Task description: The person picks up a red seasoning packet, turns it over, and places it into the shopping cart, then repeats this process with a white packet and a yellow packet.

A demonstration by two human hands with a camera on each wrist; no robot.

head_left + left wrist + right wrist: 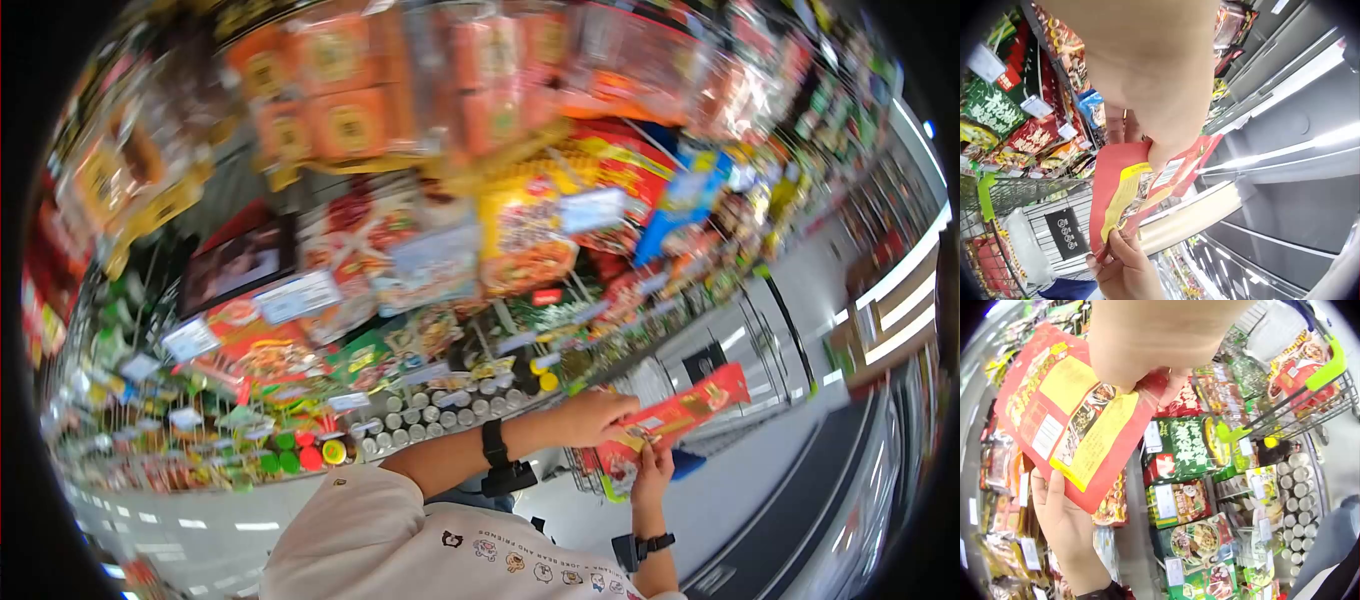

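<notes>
A red packet [700,402] with a yellow text panel is held between both hands. My left hand [594,416] grips one edge, and in the left wrist view its thumb lies on the packet [1110,181] near the barcode. From below, my right hand [652,474] pinches another edge between thumb and fingers. The right wrist view shows the packet [1094,425] with its printed text side up, my right hand [1154,356] on its upper right and my left hand [1063,515] at its lower edge.
Shelves of bagged foods [530,230] and rows of jars [440,415] fill the left and upper area. A wire shopping cart [1291,412] with green corners stands beside them, holding a red packet [1304,378]. A dark ramp-like strip [800,490] lies at lower right.
</notes>
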